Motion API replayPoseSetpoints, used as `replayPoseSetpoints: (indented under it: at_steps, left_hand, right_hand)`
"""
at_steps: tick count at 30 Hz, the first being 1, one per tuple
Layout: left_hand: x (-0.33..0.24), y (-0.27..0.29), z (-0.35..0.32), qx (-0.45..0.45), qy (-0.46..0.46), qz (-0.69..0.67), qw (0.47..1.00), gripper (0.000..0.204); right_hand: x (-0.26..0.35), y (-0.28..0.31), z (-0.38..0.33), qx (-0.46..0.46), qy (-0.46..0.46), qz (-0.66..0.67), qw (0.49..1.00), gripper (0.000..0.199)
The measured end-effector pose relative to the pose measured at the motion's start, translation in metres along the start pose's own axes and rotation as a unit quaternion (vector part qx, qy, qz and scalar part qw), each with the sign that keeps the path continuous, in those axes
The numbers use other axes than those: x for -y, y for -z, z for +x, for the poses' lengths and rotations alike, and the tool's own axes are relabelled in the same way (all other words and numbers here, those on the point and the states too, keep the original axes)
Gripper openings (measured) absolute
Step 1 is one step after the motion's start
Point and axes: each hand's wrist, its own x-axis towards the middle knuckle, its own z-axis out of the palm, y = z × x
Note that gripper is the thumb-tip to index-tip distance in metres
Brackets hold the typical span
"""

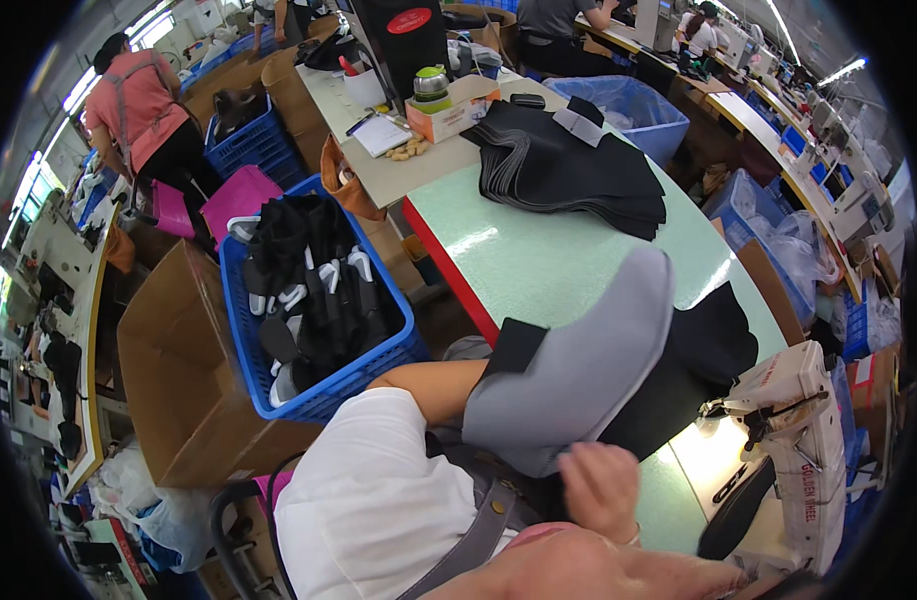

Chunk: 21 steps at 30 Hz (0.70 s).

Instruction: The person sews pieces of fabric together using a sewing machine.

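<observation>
A large curved grey fabric piece [588,350] with a rounded end and stitched-looking edge is held up in front of me. A black panel [518,345] shows at its left side. My left forearm reaches in behind the grey piece, which hides my left hand. At the lower edge of that piece is my right hand [600,490], slightly blurred, its fingers curled; what they hold, if anything, is hidden. Black fabric [693,360] lies on the pale green table [458,230] beyond the grey piece. A white sewing machine [793,430] stands to the right of my right hand.
A fanned stack of black cut pieces [568,165] lies at the table's far side. On my left are a blue crate [328,400] of black and white items and a cardboard box [178,370]. A blue lined bin [638,110] stands behind. People work farther off.
</observation>
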Motion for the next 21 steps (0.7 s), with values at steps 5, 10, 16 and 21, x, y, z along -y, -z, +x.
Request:
replayPoseSetpoints:
  at_steps: [5,10,16,21]
  left_hand:
    - [0.021,-0.055,0.017,0.039,0.009,0.083,0.996,0.047]
    - [0.035,-0.084,0.034,0.086,0.007,0.172,0.981,0.047]
    - [0.035,-0.092,0.019,0.143,0.009,0.280,0.949,0.047]
    - [0.040,-0.099,0.016,0.184,0.012,0.369,0.911,0.047]
  right_hand:
    - [-0.013,0.030,-0.017,-0.142,-0.356,0.082,0.920,0.040]
    - [-0.017,0.054,-0.010,-0.105,-0.354,0.189,0.910,0.036]
    - [-0.012,0.055,-0.017,-0.068,-0.323,0.185,0.926,0.024]
    - [-0.015,0.048,-0.028,-0.113,-0.256,0.179,0.943,0.021]
